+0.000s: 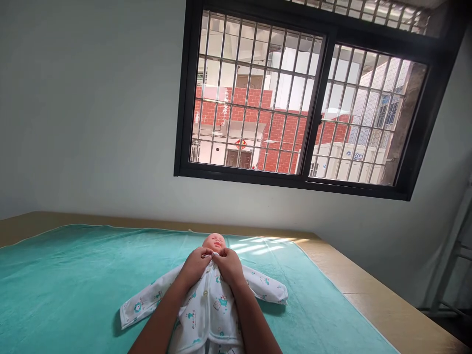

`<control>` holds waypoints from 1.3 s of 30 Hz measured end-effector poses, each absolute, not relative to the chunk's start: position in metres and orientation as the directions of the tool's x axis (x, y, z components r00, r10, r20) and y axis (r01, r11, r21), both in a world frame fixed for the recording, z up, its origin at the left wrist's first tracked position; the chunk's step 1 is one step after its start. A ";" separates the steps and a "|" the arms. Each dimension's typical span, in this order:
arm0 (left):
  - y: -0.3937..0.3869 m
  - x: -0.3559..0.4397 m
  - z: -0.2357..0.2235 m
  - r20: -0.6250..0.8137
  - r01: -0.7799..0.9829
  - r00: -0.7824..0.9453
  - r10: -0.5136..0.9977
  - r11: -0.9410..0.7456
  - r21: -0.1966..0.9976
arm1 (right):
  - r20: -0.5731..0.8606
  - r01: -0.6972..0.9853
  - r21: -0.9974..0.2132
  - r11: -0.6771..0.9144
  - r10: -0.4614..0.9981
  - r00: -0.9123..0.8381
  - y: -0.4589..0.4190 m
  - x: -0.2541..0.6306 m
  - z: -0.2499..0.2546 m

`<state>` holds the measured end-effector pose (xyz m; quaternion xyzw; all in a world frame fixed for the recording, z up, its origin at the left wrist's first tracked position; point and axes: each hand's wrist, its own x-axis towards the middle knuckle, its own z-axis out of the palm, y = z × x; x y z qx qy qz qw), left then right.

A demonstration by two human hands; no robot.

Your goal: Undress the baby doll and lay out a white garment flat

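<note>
A baby doll (214, 242) lies on its back on a teal cloth (73, 280), head toward the wall. It wears a white printed baby garment (212, 309) with both sleeves spread out sideways. My left hand (195, 265) and my right hand (229, 264) rest side by side on the doll's chest, just below its chin. Both have their fingers pinched on the garment's collar edges at the neck.
The teal cloth covers a wide wooden platform (368, 290) whose bare edge runs along the right and back. A plain wall stands behind, with a black-framed barred window (306, 98). A metal frame (453, 265) stands at the far right.
</note>
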<state>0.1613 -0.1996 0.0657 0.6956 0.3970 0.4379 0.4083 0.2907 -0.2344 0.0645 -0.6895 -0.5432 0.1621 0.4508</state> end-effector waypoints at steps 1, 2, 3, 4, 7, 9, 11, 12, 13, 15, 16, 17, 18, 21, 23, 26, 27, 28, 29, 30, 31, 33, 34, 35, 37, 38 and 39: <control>-0.201 0.161 0.067 0.285 0.190 0.307 0.908 -0.351 0.917 | 0.263 0.590 -0.807 0.000 0.896 0.359 -0.234 0.291 0.064; -0.202 0.161 0.068 0.287 0.192 0.302 0.909 -0.352 0.916 | 0.260 0.579 -0.816 0.004 0.896 0.360 -0.234 0.291 0.064; -0.202 0.161 0.068 0.289 0.201 0.285 0.914 -0.352 0.914 | 0.259 0.569 -0.823 0.008 0.896 0.361 -0.234 0.291 0.063; -0.203 0.162 0.068 0.290 0.214 0.258 0.922 -0.347 0.913 | 0.259 0.561 -0.828 0.013 0.895 0.362 -0.234 0.291 0.063; -0.203 0.164 0.066 0.292 0.261 0.190 0.937 -0.335 0.905 | 0.272 0.553 -0.833 0.026 0.889 0.368 -0.234 0.290 0.063; -0.203 0.166 0.065 0.290 0.292 0.176 0.941 -0.332 0.897 | 0.289 0.558 -0.829 0.036 0.882 0.373 -0.235 0.288 0.063; -0.202 0.168 0.065 0.285 0.322 0.163 0.945 -0.324 0.890 | 0.313 0.570 -0.820 0.048 0.872 0.377 -0.236 0.287 0.065; -0.202 0.169 0.065 0.282 0.337 0.154 0.947 -0.318 0.886 | 0.326 0.578 -0.814 0.053 0.866 0.379 -0.237 0.286 0.066; -0.202 0.169 0.065 0.278 0.350 0.145 0.949 -0.312 0.883 | 0.339 0.585 -0.809 0.060 0.861 0.380 -0.238 0.285 0.066; -0.201 0.169 0.065 0.270 0.366 0.138 0.953 -0.302 0.880 | 0.359 0.591 -0.803 0.077 0.854 0.376 -0.239 0.284 0.067; -0.201 0.169 0.065 0.266 0.368 0.142 0.953 -0.301 0.880 | 0.365 0.587 -0.805 0.088 0.853 0.373 -0.239 0.284 0.067; -0.201 0.169 0.066 0.264 0.365 0.149 0.953 -0.301 0.881 | 0.366 0.575 -0.812 0.100 0.854 0.369 -0.239 0.284 0.066; -0.201 0.168 0.066 0.264 0.358 0.160 0.951 -0.305 0.882 | 0.357 0.549 -0.828 0.110 0.859 0.367 -0.238 0.285 0.066; -0.200 0.167 0.065 0.267 0.331 0.193 0.944 -0.319 0.888 | 0.283 0.424 -0.898 0.117 0.891 0.355 -0.234 0.290 0.063; -0.199 0.167 0.065 0.262 0.325 0.208 0.942 -0.319 0.890 | 0.241 0.357 -0.927 0.113 0.910 0.338 -0.231 0.295 0.062; -0.197 0.167 0.064 0.252 0.331 0.228 0.941 -0.318 0.888 | 0.201 0.302 -0.947 0.105 0.931 0.306 -0.230 0.300 0.061; -0.198 0.167 0.065 0.248 0.334 0.236 0.939 -0.318 0.887 | 0.180 0.279 -0.955 0.096 0.939 0.293 -0.230 0.301 0.061; -0.198 0.167 0.066 0.243 0.336 0.248 0.938 -0.319 0.886 | 0.157 0.253 -0.964 0.085 0.947 0.282 -0.231 0.302 0.061; -0.199 0.166 0.067 0.237 0.337 0.262 0.935 -0.319 0.886 | 0.133 0.225 -0.972 0.071 0.953 0.272 -0.232 0.303 0.062; -0.201 0.165 0.069 0.230 0.336 0.277 0.933 -0.318 0.886 | 0.111 0.197 -0.979 0.059 0.958 0.264 -0.232 0.303 0.062; -0.202 0.164 0.071 0.224 0.334 0.289 0.931 -0.317 0.888 | 0.093 0.171 -0.984 0.049 0.961 0.260 -0.233 0.304 0.063; -0.204 0.162 0.073 0.214 0.327 0.301 0.929 -0.312 0.892 | 0.073 0.128 -0.991 0.041 0.964 0.256 -0.235 0.304 0.063; -0.205 0.162 0.074 0.212 0.323 0.302 0.929 -0.309 0.895 | 0.069 0.111 -0.993 0.041 0.965 0.255 -0.235 0.304 0.064; -0.206 0.161 0.074 0.212 0.318 0.300 0.930 -0.308 0.897 | 0.065 0.096 -0.994 0.042 0.965 0.254 -0.235 0.304 0.064; -0.205 0.161 0.073 0.221 0.309 0.303 0.927 -0.315 0.898 | 0.056 0.064 -0.997 0.042 0.967 0.250 -0.236 0.303 0.065; -0.205 0.161 0.072 0.229 0.302 0.308 0.923 -0.324 0.897 | 0.050 0.044 -0.998 0.040 0.968 0.245 -0.236 0.303 0.065; -0.204 0.161 0.071 0.239 0.294 0.313 0.919 -0.333 0.896 | 0.043 0.022 -0.999 0.039 0.970 0.238 -0.236 0.303 0.065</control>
